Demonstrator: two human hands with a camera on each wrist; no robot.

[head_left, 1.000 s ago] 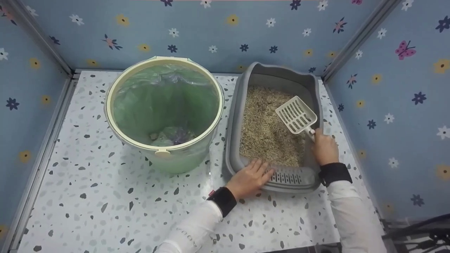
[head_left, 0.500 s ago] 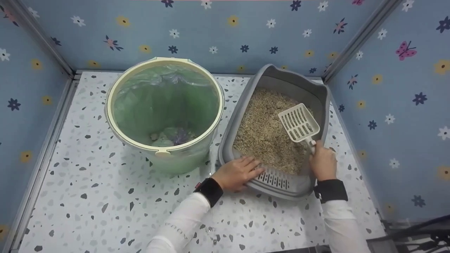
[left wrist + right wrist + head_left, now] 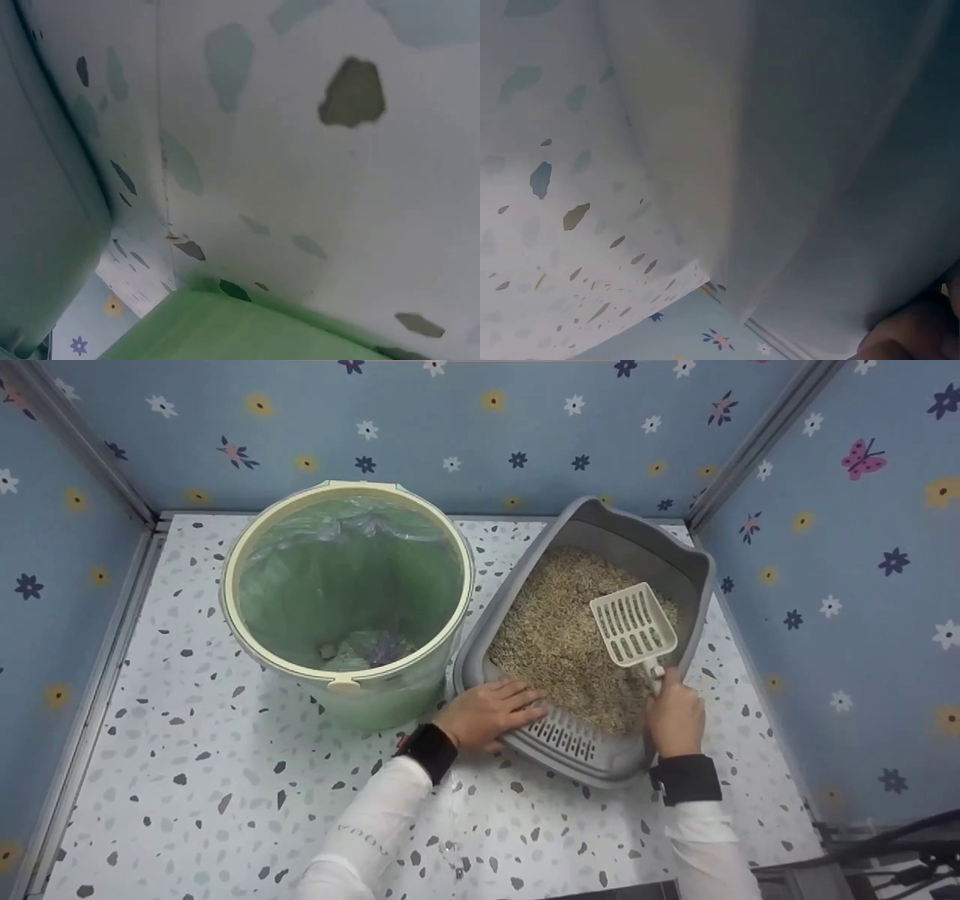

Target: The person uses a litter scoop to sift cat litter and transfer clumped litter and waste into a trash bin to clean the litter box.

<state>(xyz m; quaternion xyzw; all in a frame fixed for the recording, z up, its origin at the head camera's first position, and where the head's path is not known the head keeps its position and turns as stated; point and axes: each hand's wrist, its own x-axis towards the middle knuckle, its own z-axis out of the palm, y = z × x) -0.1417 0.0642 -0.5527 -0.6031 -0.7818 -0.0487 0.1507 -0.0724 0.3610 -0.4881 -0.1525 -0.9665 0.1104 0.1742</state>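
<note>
In the head view a grey litter box (image 3: 495,634) with brown granular litter (image 3: 555,622) stands askew on the table. My left hand (image 3: 487,712) grips its front left rim, fingers over the slotted ledge (image 3: 570,737) and thumb low on the outer side. At the right rim, my right hand (image 3: 677,720) holds the handle of a cream slotted litter scoop (image 3: 635,626). The scoop's head hangs over the litter, with no clump visible in it. The right wrist view has the box's grey wall (image 3: 817,150) close up and part of the right hand (image 3: 915,330) in the lower corner.
A green bin (image 3: 375,705) with a cream rim and a clear liner stands close left of the box, some waste (image 3: 382,649) at its bottom. Flowered panels (image 3: 420,435) enclose the speckled table (image 3: 225,780) on three sides. Black cables (image 3: 900,847) lie at the lower right.
The litter box has turned clockwise, its front end swinging left and its back end right. Both hands have moved left and the scoop has come nearer the front with the right hand.
</note>
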